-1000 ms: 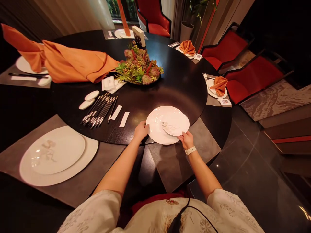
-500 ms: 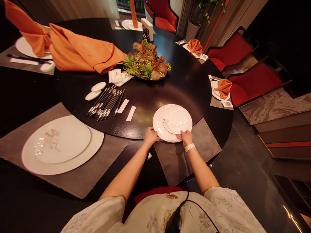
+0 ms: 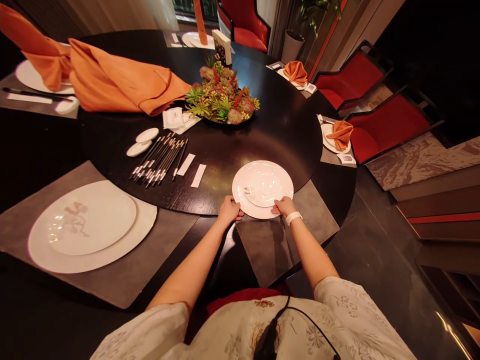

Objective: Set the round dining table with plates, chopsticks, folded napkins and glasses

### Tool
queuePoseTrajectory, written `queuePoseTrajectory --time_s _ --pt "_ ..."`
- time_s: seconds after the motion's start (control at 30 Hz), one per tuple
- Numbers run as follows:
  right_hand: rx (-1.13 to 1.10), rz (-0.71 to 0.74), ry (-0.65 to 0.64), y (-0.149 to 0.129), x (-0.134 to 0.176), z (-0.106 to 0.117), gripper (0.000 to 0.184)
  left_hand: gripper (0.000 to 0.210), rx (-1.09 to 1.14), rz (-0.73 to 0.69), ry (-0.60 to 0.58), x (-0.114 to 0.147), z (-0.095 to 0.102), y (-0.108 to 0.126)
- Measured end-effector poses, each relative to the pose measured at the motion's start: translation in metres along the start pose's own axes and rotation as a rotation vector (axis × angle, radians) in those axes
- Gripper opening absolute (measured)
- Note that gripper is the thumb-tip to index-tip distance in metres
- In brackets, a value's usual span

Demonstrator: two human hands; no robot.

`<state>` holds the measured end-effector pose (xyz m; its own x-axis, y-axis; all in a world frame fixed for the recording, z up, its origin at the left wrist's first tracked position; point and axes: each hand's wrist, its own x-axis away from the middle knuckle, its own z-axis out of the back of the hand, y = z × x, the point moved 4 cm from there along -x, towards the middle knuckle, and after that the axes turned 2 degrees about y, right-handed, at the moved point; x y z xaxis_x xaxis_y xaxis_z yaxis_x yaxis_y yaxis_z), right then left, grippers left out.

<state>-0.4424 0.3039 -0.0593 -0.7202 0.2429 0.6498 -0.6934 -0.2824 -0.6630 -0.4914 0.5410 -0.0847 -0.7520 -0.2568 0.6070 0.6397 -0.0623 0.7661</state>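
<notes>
A large white plate (image 3: 242, 202) is in front of me, over the far part of a grey placemat (image 3: 258, 245) and the edge of the turntable. On it lies a smaller white plate (image 3: 266, 186) with a faint printed figure. My left hand (image 3: 230, 210) is closed on the large plate's left near rim. My right hand (image 3: 284, 206), below a white wristband, is closed at the right near side, its thumb at the small plate's edge and its fingers by the large plate's rim. Fingers under the rims are partly hidden.
Several black chopsticks (image 3: 159, 160), white paper sleeves (image 3: 198, 176) and small white dishes (image 3: 147, 135) lie on the dark turntable (image 3: 217, 165). Beyond are a plant centrepiece (image 3: 225, 97) and an orange cloth (image 3: 120, 80). Stacked plates (image 3: 93, 217) sit at left; red chairs (image 3: 390, 127) at right.
The small plate has shifted slightly left on the large plate, and my right hand with it. My left hand keeps its hold. The whole view has moved a little.
</notes>
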Motion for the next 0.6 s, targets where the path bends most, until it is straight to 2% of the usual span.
queuePoseTrajectory --time_s 0.1,0.2,0.3,0.37,0.47,0.6 --pt "0.124 0.024 0.01 -0.005 -0.005 0.012 0.017 0.036 -0.131 -0.01 -0.015 -0.004 0.009 0.002" --pt "0.195 0.075 0.096 -0.01 -0.01 0.035 0.02 0.041 -0.264 -0.114 0.071 -0.02 0.024 0.011" --pt "0.137 0.116 0.221 -0.007 -0.014 0.055 0.023 0.054 -0.198 -0.228 0.15 -0.043 0.034 0.026" --pt "0.067 0.107 0.25 -0.002 -0.018 0.059 0.027 0.06 -0.082 -0.208 0.098 -0.057 0.032 0.034" --pt "-0.01 0.089 0.21 0.006 -0.026 0.054 0.022 0.055 -0.016 -0.157 -0.01 -0.067 0.027 0.042" --pt "-0.096 0.117 0.166 0.011 -0.034 0.05 0.021 0.046 0.008 -0.161 -0.066 -0.056 0.026 0.039"
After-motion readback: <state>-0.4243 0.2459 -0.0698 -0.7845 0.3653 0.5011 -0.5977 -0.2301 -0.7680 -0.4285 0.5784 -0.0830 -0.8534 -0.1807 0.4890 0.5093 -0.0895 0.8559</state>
